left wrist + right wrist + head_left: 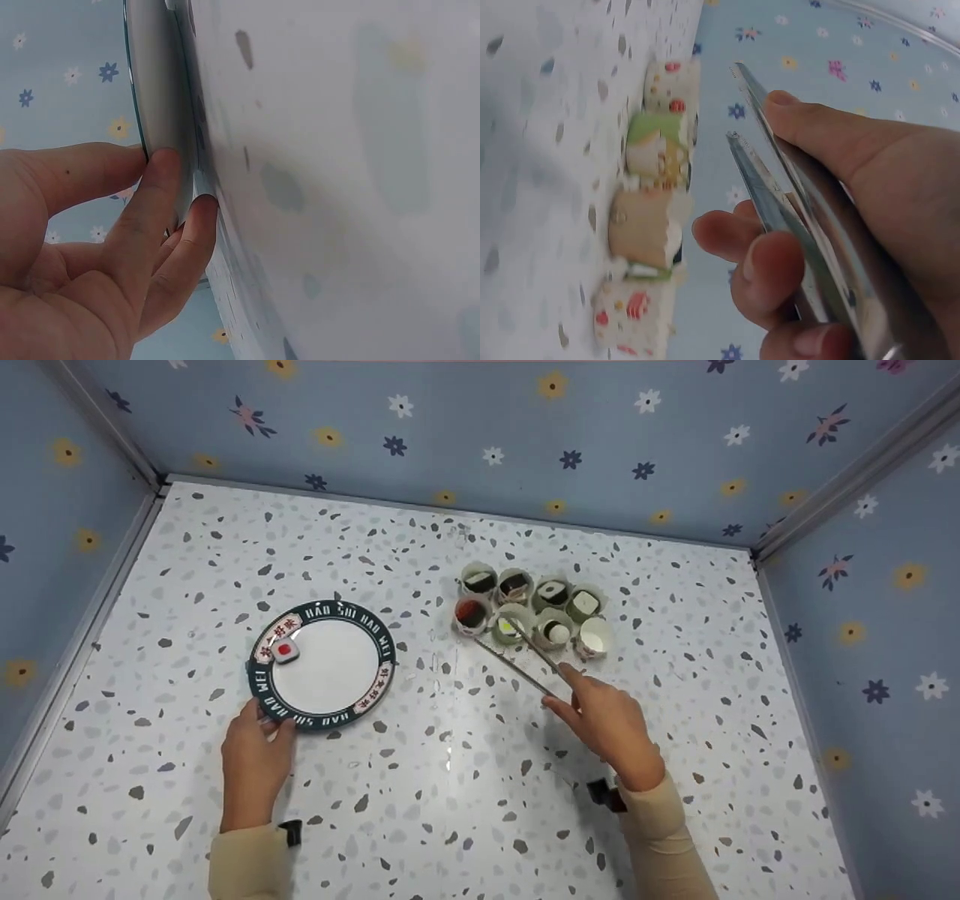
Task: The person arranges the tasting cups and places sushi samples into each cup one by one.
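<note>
My left hand (257, 757) pinches the near-left rim of a round plate (330, 675) with a dark green lettered border; in the left wrist view its fingers (160, 202) lie along the plate's underside. A small sushi piece (285, 650), white with a red centre, sits on the plate's left side. My right hand (607, 724) holds long metal tweezers (802, 202), their two arms apart and nothing between the tips. Those tips hover over the front row of small paper cups, near one holding a piece with a yellow-green centre (507, 627) and one with a red-and-dark piece (471, 613).
Several patterned paper cups (641, 229) stand close together in two rows, most with sushi-like pieces in them. The front-right cup (595, 636) shows a pale inside. Blue flowered panels (480, 427) wall the speckled white tabletop (420, 795) at the back and sides.
</note>
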`<act>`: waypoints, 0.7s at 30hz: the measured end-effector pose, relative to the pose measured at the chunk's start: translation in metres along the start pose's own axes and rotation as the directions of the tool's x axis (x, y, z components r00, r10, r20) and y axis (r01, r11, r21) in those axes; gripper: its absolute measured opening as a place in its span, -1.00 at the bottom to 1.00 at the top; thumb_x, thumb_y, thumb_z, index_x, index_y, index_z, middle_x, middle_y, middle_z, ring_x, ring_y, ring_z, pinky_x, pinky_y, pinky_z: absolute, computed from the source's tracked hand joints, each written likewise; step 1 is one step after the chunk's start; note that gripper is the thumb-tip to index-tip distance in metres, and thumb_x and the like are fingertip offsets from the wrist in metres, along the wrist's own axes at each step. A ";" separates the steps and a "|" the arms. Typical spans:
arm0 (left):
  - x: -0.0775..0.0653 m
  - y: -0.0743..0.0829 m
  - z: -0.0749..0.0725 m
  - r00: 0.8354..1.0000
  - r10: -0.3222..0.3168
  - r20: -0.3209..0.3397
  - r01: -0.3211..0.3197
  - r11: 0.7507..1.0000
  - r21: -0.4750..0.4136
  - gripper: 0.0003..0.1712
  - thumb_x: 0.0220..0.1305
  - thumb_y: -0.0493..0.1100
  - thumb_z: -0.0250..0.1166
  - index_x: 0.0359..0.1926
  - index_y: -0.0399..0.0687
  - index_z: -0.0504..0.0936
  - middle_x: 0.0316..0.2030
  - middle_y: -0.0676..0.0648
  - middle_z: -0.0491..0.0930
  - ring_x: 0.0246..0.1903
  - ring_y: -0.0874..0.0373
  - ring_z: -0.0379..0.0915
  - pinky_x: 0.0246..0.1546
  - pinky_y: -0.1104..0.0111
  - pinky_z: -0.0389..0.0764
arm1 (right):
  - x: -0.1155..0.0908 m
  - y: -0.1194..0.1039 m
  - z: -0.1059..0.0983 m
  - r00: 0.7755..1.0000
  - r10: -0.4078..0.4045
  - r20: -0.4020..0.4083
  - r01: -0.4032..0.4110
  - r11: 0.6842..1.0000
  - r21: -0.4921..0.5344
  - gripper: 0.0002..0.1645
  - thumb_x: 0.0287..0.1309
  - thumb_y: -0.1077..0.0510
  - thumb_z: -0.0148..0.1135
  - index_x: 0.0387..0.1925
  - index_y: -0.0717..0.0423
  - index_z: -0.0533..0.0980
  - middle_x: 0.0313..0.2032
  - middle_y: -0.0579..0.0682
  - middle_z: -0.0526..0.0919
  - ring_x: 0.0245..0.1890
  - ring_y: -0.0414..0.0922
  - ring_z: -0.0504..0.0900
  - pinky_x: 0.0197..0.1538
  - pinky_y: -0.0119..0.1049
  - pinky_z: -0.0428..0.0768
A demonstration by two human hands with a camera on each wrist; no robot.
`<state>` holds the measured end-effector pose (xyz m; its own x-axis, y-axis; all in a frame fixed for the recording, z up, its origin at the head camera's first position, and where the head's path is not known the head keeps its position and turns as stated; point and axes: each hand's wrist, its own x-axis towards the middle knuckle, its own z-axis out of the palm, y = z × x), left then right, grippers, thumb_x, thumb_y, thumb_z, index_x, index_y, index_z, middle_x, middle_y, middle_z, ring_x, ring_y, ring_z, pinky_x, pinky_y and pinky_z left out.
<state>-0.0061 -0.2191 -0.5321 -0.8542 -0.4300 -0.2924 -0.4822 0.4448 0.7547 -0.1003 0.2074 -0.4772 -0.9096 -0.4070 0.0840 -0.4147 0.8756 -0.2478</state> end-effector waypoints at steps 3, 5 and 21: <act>0.000 -0.001 0.000 1.000 0.009 -0.009 -0.009 1.000 -0.001 -0.25 0.43 -0.27 0.13 0.46 -0.54 0.02 0.26 -0.51 0.27 0.19 -0.30 0.38 0.23 -0.05 0.34 | 0.011 -0.016 0.008 0.998 -0.052 0.019 0.052 0.999 0.000 -0.34 0.28 -0.23 0.28 0.26 0.05 0.49 -0.60 -0.16 0.51 -0.67 -0.16 0.44 -0.63 -0.18 0.44; 0.000 -0.001 0.000 1.000 0.014 -0.012 -0.014 1.000 -0.002 -0.25 0.43 -0.27 0.13 0.46 -0.55 0.02 0.26 -0.51 0.27 0.19 -0.30 0.39 0.22 -0.05 0.35 | 0.018 -0.027 0.012 0.996 -0.077 0.049 0.077 0.997 0.000 -0.33 0.30 -0.26 0.24 0.28 0.03 0.48 -0.58 -0.16 0.53 -0.66 -0.15 0.46 -0.62 -0.18 0.46; 0.000 -0.001 0.000 1.000 0.006 -0.001 -0.006 1.000 0.000 -0.24 0.44 -0.26 0.13 0.47 -0.54 0.00 0.28 -0.51 0.26 0.21 -0.30 0.37 0.26 -0.05 0.31 | 0.071 -0.108 0.042 0.953 -0.275 0.130 0.275 0.961 0.017 -0.37 0.34 -0.33 0.13 0.25 -0.07 0.48 -0.40 -0.08 0.68 -0.51 -0.09 0.63 -0.54 -0.11 0.55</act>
<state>-0.0059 -0.2193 -0.5325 -0.8568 -0.4284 -0.2869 -0.4770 0.4472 0.7567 -0.1184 0.0729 -0.4851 -0.7491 -0.6620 0.0225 -0.6482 0.7256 -0.2311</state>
